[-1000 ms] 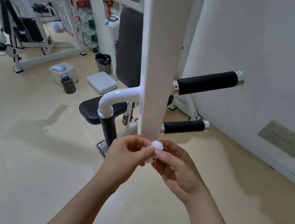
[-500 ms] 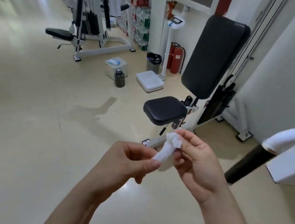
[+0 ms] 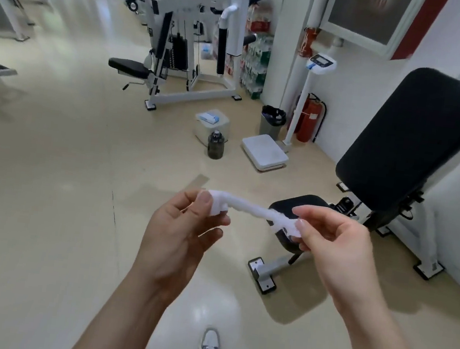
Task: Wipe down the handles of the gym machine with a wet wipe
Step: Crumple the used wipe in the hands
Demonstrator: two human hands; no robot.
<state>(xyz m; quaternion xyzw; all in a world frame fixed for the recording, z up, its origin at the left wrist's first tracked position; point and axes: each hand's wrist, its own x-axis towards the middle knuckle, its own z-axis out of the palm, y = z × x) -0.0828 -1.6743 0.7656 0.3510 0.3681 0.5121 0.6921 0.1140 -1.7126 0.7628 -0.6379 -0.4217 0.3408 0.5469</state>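
While the thumb and fingertips of the left hand (image 3: 184,232) pinch one end of the twisted wet wipe (image 3: 250,210), the right hand (image 3: 333,245) pinches the other end, and the wipe is stretched between them above the cream floor (image 3: 45,209). Just beyond stand the gym machine's black seat (image 3: 303,205) and tilted backrest (image 3: 412,138), close to the right wall.
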